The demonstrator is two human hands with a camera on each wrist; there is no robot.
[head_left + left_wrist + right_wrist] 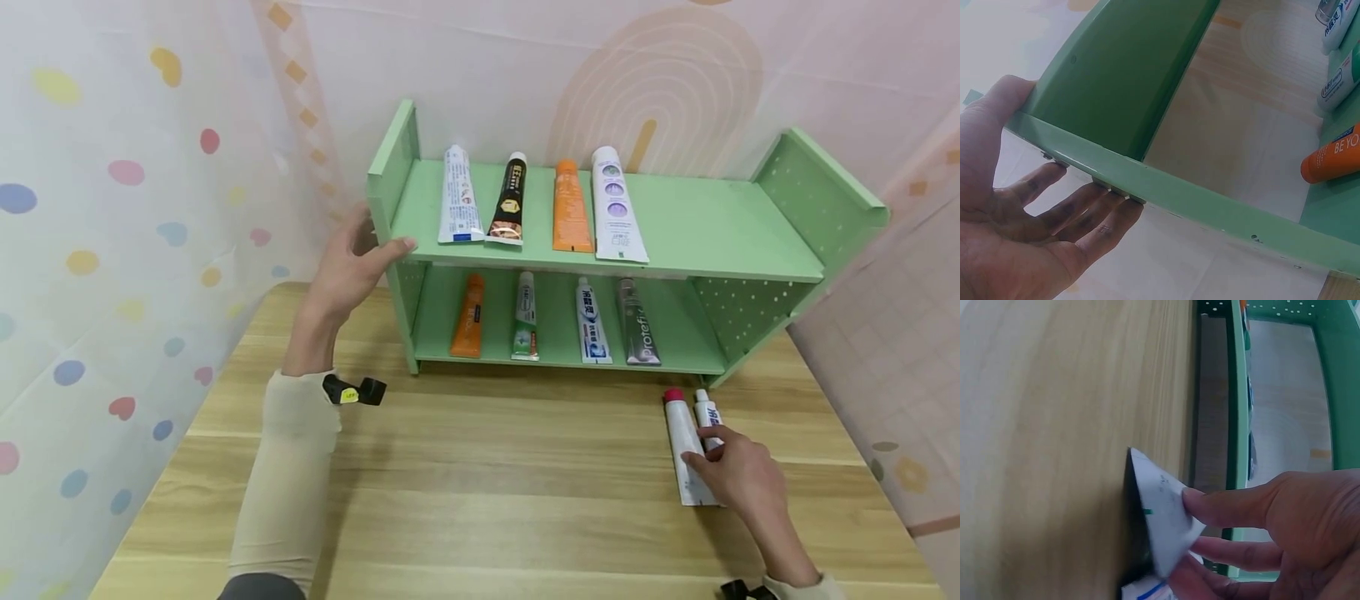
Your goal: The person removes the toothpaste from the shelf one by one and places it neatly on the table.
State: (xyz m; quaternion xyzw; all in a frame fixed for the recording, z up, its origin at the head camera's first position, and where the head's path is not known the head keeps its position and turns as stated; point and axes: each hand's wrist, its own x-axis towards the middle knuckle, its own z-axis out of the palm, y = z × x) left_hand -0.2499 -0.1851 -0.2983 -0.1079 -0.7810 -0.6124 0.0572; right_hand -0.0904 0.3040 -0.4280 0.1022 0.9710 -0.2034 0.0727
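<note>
My left hand grips the left side panel of a two-tier green shelf; in the left wrist view the thumb lies on one face and the fingertips press the other. At the right, by the shelf's front corner, my right hand pinches a white toothpaste tube with a red cap. In the right wrist view the thumb is on top of its flat end, which is tilted up, fingers underneath. A smaller white toothpaste tube lies right beside it, partly hidden by that hand.
The upper tier bears a white-blue tube, a black tube, an orange tube and a larger white tube. Below stand several more tubes, including an orange one and a grey one. A patterned curtain hangs behind the wooden table.
</note>
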